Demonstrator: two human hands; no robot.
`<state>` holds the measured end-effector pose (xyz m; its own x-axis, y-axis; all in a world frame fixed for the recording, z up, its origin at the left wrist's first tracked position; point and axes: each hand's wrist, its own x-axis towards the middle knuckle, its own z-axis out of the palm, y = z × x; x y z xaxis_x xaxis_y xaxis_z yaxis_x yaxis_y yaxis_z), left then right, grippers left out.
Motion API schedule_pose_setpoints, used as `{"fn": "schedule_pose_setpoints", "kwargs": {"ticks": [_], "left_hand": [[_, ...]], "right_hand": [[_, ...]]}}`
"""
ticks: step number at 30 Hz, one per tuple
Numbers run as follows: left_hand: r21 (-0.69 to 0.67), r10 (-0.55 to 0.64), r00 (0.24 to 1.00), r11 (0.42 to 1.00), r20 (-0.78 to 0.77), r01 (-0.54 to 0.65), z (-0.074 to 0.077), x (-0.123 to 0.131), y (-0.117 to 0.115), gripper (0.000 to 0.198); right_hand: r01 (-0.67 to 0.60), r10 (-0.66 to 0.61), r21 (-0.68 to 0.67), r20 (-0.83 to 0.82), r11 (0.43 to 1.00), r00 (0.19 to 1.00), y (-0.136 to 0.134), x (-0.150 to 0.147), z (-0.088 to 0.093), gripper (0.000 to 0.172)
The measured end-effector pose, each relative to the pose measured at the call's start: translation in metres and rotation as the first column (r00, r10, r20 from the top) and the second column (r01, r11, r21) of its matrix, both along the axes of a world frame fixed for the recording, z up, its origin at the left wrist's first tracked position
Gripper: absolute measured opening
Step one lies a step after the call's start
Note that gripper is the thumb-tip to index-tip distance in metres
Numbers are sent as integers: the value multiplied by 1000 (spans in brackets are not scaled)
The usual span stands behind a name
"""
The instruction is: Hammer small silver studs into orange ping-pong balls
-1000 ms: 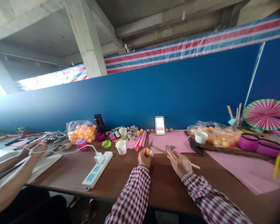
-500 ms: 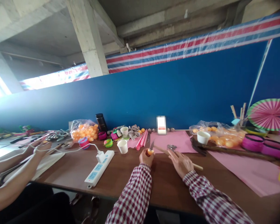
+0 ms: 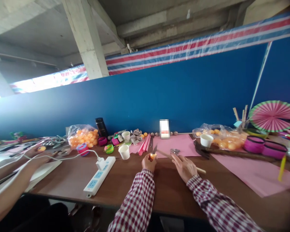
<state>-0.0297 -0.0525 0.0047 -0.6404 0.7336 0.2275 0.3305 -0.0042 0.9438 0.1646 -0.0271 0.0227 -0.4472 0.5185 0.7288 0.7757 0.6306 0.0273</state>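
My left hand [image 3: 148,164] has its fingers closed round a small orange ball [image 3: 153,156], whose upper side shows a pale, bright patch. Just beyond the ball a narrow, pointed metal blade [image 3: 155,149] sticks up; whether my fingers also hold it I cannot tell. My right hand [image 3: 185,167] lies over a thin wooden stick [image 3: 201,170], its fingers closed on it. The stick's far end points toward the ball. A small heap of shiny metal bits [image 3: 175,151] rests on the pink paper [image 3: 188,146] beyond my right fingers.
A power strip [image 3: 100,176] and a paper cup [image 3: 124,152] stand to the left. Bags of orange balls [image 3: 84,138] sit on both sides. Right of my hands are a dark hammer-like tool [image 3: 201,150] and purple straps [image 3: 253,144]. A co-worker's hand [image 3: 40,158] works far left.
The ball in my left hand has turned, and its pale patch faces up more. My right hand stays on the stick. The whole view has shifted slightly to the right.
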Motion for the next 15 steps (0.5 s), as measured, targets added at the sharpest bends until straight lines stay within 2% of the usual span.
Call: {"fn": "schedule_pose_setpoints", "kwargs": {"ticks": [10,15], "left_hand": [[3,-19,1000,1000,14,19,-4,-3,3,39],[15,34,999,999,-20,-34,-1,1,4,36]], "right_hand": [[54,-54,-36,-7,998,999,-4,2,7,36],[79,-79,-77,-6,994,997,-6,2,4,35]]}}
